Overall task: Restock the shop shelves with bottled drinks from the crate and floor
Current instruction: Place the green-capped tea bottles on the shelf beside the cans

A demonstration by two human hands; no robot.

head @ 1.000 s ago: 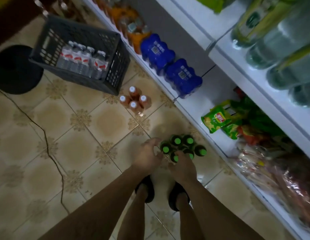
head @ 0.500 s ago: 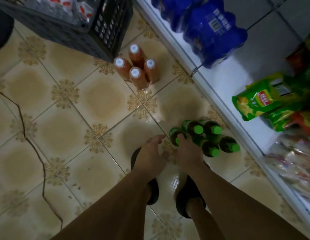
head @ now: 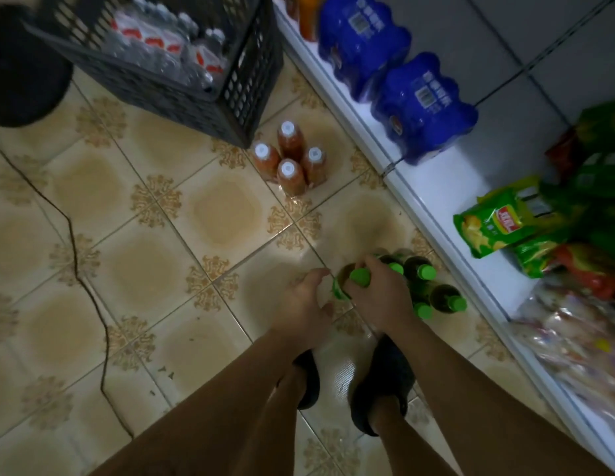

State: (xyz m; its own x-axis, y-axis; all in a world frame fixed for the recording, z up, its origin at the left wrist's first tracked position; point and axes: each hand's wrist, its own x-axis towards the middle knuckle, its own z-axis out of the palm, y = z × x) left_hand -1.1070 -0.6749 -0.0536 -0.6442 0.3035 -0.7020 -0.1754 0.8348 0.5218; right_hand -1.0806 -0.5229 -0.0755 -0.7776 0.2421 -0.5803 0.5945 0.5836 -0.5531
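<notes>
Tiled floor (head: 155,269): a wide open stretch on the person's left, crossed by a dark crack (head: 93,293).
White shelf (head: 446,187): runs along the right side. Its front edge lies just beside the green-capped bottles (head: 426,286).
Dark crate (head: 182,97): on the floor at upper left, holding clear bottles (head: 169,49) with red labels. It is well apart from both hands.
Blue packs (head: 422,108): two, side by side on the shelf.
Orange bottles (head: 292,159): four, upright and touching, on the floor between the crate corner and the shelf edge.
Green-capped bottles: a tight cluster on the floor just ahead of the feet.
Right hand (head: 378,297): fingers curled round the leftmost bottle (head: 360,277) near its cap.
Left hand (head: 302,304): against that bottle's label side with fingers bent; whether it grips cannot be told.
</notes>
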